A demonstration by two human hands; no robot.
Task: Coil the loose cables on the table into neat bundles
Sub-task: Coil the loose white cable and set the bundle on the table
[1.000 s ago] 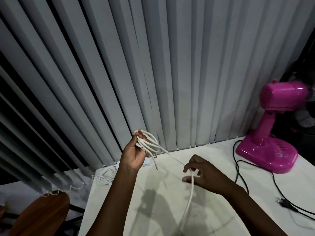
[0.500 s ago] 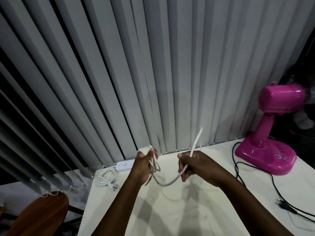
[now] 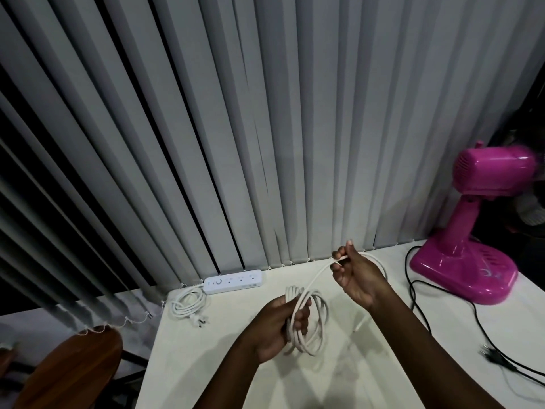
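White cable [image 3: 309,326] hung in loops over the table [image 3: 206,364], left hand [image 3: 277,329] curled round the gathered turns to hold them. Right hand [image 3: 356,276] pinched the free run, raised, likely feeding another loop.

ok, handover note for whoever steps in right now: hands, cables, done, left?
Left hand grips the white cable coil, several loops gathered, above the table.
Right hand pinches the coil's free run, raised towards the blinds.
Power strip lies at the back edge, its white cord already bundled beside it.
Pink fan at right; its black cable lies loose, plug on the table.
Left: finish the white coil, then the black cable.
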